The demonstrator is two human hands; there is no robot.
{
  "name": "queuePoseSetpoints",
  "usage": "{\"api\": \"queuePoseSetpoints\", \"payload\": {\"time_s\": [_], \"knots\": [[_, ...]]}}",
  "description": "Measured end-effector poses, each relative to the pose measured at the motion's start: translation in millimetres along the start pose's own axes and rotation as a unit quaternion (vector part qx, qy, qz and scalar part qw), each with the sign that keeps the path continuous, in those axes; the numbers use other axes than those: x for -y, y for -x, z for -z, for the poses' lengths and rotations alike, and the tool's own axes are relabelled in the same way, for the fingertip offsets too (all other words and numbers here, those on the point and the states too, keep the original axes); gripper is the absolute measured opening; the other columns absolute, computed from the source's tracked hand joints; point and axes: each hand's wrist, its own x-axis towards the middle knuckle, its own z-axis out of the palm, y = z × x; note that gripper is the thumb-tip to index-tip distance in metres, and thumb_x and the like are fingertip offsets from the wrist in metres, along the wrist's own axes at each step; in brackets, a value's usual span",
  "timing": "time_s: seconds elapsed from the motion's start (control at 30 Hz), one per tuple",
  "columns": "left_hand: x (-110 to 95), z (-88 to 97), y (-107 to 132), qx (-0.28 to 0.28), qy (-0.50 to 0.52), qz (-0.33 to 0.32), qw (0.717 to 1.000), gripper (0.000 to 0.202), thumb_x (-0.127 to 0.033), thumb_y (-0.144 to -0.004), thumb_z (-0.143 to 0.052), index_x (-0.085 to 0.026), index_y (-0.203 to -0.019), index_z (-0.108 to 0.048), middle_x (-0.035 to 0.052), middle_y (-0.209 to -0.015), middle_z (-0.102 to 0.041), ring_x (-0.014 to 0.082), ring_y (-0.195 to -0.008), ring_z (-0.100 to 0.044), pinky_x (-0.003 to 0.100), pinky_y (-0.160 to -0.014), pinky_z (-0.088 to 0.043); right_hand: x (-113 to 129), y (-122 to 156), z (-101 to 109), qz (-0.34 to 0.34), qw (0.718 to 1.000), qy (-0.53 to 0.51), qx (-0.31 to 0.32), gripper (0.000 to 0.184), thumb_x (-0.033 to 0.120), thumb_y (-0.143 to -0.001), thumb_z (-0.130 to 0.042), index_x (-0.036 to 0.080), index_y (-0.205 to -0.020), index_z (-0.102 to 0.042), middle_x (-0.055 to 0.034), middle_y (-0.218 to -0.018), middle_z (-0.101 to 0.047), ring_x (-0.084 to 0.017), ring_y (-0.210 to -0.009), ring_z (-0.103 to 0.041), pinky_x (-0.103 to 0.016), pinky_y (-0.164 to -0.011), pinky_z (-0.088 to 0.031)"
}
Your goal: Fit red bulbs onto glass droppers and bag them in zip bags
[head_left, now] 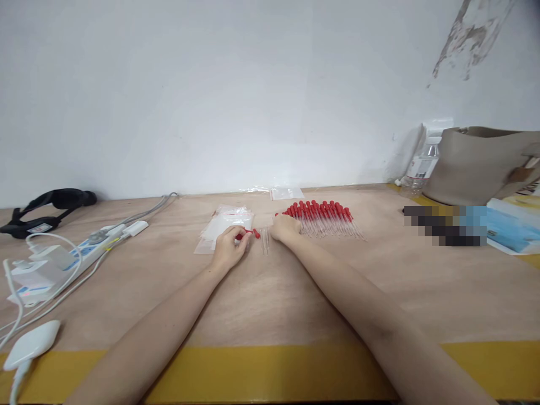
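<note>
My left hand rests on the wooden table, fingers pinched on a red-capped glass dropper. It lies beside a stack of small clear zip bags. My right hand is curled at the left end of a row of several red-capped droppers, its fingers touching them. Between the hands lie a few bare glass tubes.
A white power strip with chargers and cables lies at the left, a black strap behind it. More clear bags sit by the wall. At the right stand a water bottle, a beige bag and a blue packet.
</note>
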Motion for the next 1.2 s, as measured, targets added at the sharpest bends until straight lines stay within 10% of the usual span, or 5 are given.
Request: {"api": "queuePoseSetpoints", "payload": {"time_s": [0.27,0.63,1.2], "knots": [[5.9,-2.2,0.9,-0.022,0.029,0.021,0.999,0.018,-0.024,-0.073,-0.052,-0.018,-0.059,-0.043,0.0002,-0.069,-0.057,0.0127,-0.068,-0.056,0.024,-0.063,-0.044,-14.6,14.6,13.2,0.041,0.998,-0.037,-0.029,0.025,0.025,-0.082,-0.043,0.009,-0.097,-0.055,-0.0178,-0.092,-0.062,-0.024,-0.087,-0.059,-0.030,-0.069,-0.041],[-37.9,-18.5,18.1,0.054,0.213,0.039,0.975,0.014,-0.022,-0.074,-0.055,-0.018,-0.083,-0.065,0.0059,-0.088,-0.055,0.0150,-0.082,-0.057,0.026,-0.069,-0.050,-112.0,82.2,16.9,0.288,0.932,-0.180,-0.127,0.020,0.020,-0.083,-0.042,0.017,-0.096,-0.057,-0.0061,-0.085,-0.058,-0.016,-0.078,-0.053,-0.030,-0.071,-0.041],[-48.3,-22.4,31.0,0.134,0.236,0.067,0.960,0.026,-0.037,-0.074,-0.058,-0.016,-0.090,-0.064,0.0047,-0.081,-0.068,0.0150,-0.070,-0.060,0.026,-0.065,-0.047,-96.7,107.3,14.6,0.340,0.917,-0.189,-0.085,0.017,0.026,-0.083,-0.046,0.017,-0.085,-0.061,-0.0010,-0.067,-0.052,-0.011,-0.062,-0.047,-0.026,-0.062,-0.037]]}}
